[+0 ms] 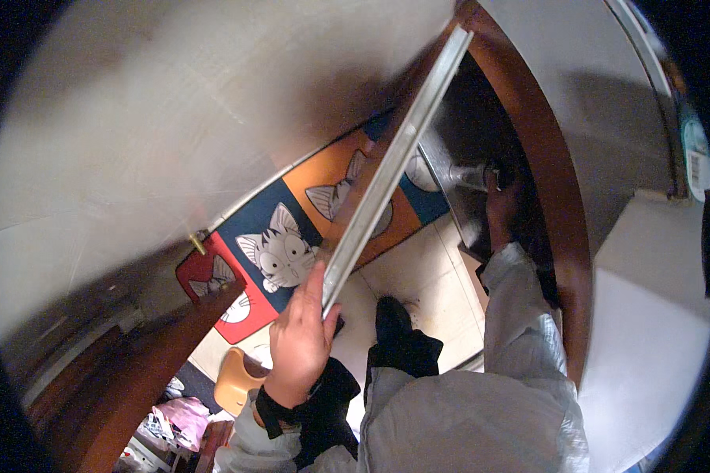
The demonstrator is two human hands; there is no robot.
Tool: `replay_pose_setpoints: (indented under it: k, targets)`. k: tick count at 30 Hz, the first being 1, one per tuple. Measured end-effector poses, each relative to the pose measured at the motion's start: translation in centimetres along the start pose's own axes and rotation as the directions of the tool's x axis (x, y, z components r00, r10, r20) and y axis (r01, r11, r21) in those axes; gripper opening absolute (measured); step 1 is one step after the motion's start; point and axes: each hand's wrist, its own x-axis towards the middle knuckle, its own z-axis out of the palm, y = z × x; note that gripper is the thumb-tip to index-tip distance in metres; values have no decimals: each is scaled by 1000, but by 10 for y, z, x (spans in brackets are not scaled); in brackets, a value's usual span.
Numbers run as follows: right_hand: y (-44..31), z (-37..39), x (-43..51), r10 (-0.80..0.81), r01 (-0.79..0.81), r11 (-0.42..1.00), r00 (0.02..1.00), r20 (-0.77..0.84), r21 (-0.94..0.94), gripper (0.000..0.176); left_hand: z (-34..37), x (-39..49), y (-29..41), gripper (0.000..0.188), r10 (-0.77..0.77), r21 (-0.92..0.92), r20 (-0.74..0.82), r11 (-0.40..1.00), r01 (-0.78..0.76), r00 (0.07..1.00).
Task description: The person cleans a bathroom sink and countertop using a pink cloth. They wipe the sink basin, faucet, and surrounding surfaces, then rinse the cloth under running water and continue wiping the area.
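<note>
My left hand (pixel 299 340) grips the near end of a long pale grooved strip (pixel 399 159), with fingers along one side and the thumb on the other. The strip looks like the edge of an open cabinet door and slants up to the right, towards a brown wooden frame (pixel 529 88). My right hand (pixel 501 204) reaches into the dark space inside that frame. A clear, shiny object (pixel 468 177) lies at its fingers. Shadow hides whether the hand holds it.
A mat with cartoon cats (pixel 284 251) covers part of the tiled floor (pixel 443 278). An orange plastic stool (pixel 231 378) and a pink bag (pixel 183 417) stand at lower left. A white surface (pixel 644 331) borders the frame on the right, with a labelled bottle (pixel 696 162) beyond.
</note>
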Motion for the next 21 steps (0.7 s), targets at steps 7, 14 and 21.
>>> replay_pose_setpoints:
  k: [7,14,21]
  targets:
    - [-84,46,54,-306,329,931,939,-155,155,67,-1,5,-7,67,83,76,-60,994,-78,995]
    - [-101,51,83,-133,149,947,988,-74,285,73,-1,5,-9,66,94,83,-60,993,-89,994]
    - [-105,72,73,-211,242,968,929,-302,69,69,0,2,-8,64,17,43,-14,999,-16,1000]
